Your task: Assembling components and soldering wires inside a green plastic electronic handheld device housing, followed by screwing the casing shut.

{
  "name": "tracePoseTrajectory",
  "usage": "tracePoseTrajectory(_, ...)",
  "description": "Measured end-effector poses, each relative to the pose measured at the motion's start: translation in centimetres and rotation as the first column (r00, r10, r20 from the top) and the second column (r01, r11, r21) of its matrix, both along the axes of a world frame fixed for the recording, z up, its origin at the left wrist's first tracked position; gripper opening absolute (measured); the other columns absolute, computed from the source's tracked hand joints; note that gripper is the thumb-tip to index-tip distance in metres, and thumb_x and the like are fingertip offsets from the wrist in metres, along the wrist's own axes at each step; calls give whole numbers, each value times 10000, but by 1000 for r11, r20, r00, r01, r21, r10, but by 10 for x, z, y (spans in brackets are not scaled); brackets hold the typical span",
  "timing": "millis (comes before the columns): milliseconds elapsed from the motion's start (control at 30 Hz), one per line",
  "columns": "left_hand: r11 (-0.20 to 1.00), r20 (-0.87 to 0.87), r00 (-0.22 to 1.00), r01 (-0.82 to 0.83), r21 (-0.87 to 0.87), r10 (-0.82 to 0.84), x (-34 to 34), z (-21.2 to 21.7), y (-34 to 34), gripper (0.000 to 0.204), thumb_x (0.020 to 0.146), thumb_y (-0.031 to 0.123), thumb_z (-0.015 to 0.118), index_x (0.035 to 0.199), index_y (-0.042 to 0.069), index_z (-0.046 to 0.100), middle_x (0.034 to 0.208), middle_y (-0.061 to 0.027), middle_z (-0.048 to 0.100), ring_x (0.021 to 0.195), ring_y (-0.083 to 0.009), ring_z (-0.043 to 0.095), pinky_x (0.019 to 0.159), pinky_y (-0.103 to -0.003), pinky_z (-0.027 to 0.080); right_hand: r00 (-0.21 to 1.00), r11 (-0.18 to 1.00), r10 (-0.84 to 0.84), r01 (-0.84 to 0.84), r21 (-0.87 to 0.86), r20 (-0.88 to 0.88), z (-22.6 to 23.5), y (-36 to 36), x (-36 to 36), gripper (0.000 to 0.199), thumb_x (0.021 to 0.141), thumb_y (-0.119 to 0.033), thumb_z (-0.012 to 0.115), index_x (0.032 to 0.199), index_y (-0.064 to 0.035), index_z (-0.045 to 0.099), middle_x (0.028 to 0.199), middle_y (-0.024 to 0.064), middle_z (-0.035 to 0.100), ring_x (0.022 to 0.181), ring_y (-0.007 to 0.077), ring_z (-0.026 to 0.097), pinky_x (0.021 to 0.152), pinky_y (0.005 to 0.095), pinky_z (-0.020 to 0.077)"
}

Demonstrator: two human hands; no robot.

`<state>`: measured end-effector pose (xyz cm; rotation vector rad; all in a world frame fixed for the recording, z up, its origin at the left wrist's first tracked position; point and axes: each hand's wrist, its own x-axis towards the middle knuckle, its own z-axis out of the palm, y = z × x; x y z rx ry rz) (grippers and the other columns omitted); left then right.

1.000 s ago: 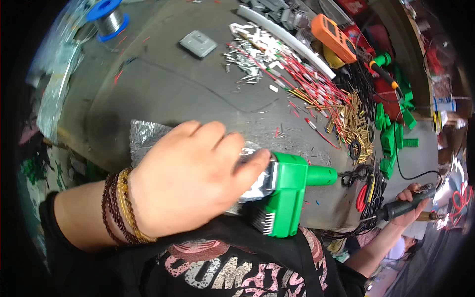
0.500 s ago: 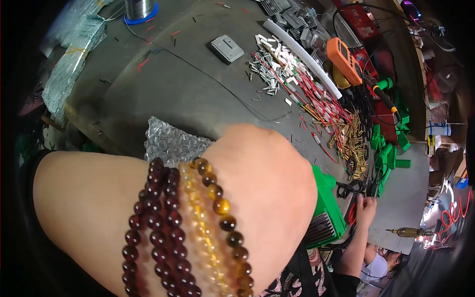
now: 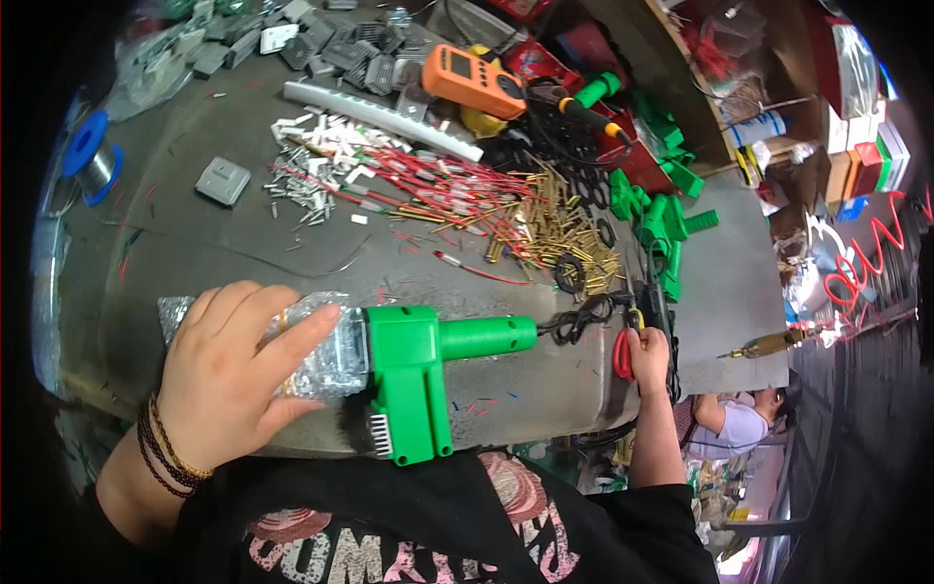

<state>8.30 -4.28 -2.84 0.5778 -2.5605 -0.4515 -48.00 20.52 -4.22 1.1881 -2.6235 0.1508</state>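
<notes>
My left hand [image 3: 233, 365] is closed over clear bubble wrap [image 3: 336, 355] around one end of a green corded power tool [image 3: 404, 375]. The tool lies sideways near the table's front edge. Its round green handle points right, and a black cord [image 3: 584, 319] leads off its end. A vented grille shows on the lower part of the body. Farther right, my right hand [image 3: 650, 360] is closed on a red-handled hand tool [image 3: 623, 355] that looks like pliers. Its jaws are hard to make out among the dark cords. My right fingertips are partly hidden.
Brass pins [image 3: 564, 234], red wires [image 3: 438, 185] and white connectors [image 3: 341, 136] are heaped mid-table. Behind them are an orange multimeter [image 3: 474, 83] and grey housings [image 3: 350, 54]. A solder spool [image 3: 92, 161] stands left, green housings [image 3: 666, 229] right. Another person [image 3: 730, 423] sits beyond.
My left arm, which filled much of the view, is now lower left with the hand on the bubble wrap. The view has shifted, showing the whole green tool. My right hand stays by the cords.
</notes>
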Motion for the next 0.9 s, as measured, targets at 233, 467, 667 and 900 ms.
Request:
tracePoseTrajectory(233,1000,-67,998,-12,-17,11,-6,-8,-6,772,590,279,858,1307,110,625,1177,-126,596,1041,-342,579,901,-464,447,984,946,-53,105,-306,172,9,65,-81,342,1051,-336,493,962,-37,633,795,65,628,761,223,638,688,369,477)
tracePoseTrajectory(467,997,-88,993,-82,-8,81,1,-16,-1,808,648,323,829,1360,39,573,1152,-93,616,1035,-288,584,902,-420,447,141,778,541,292,-557,829,75,-1,110,444,1038,-428,519,1261,-44,538,1210,174,651,885,269,652,632,364,526)
tracePoseTrajectory(667,965,-341,940,74,251,16,19,-19,-20,729,744,132,759,1413,-5,504,1247,-150,590,1149,-314,576,997,-415,455,-130,889,453,-10,-458,882,95,-35,232,439,943,-433,632,1098,-30,552,997,221,672,775,255,641,658,355,525)
tracePoseTrajectory(900,803,-565,794,177,569,225,19,-36,-24,655,796,-103,447,1442,2,426,1384,-146,503,1224,-241,554,1015,-380,451,431,663,630,-732,-158,646,107,-83,260,210,903,-180,641,990,8,672,944,178,721,804,293,716,689,359,580)
